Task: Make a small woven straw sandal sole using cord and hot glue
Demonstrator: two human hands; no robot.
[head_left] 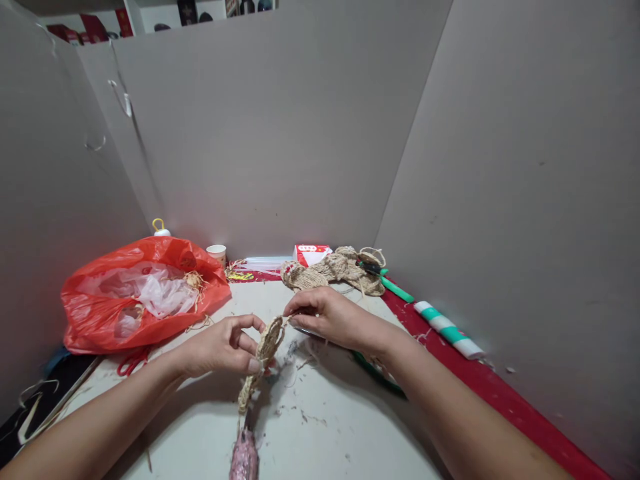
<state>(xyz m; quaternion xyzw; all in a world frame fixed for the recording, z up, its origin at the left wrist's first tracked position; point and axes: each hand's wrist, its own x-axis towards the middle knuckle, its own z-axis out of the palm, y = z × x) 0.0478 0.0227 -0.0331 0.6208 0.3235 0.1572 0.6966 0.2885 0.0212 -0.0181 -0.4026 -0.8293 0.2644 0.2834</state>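
My left hand (227, 348) has its thumb and fingers closed around a woven straw-coloured cord piece (271, 341), held above the white tabletop. The upper part of this piece forms a flat coiled loop, and a narrower braided tail hangs below. At its upper right edge, my right hand (320, 315) pinches a thin strand of the cord. Something dark and shiny shows under the right fingers, but I cannot make out what it is. Below the tail, near the front edge of view, is a pink wrapped handle (245, 457) with a thin shaft pointing up at the cord.
At left lies an open red plastic bag (150, 293), with red scissor handles (133, 362) beside it. Bundles of cord (335, 268), a paper cup (217, 253) and a red-white box (312, 254) stand at the back. A green-white striped strip (449, 329) lies along the right wall.
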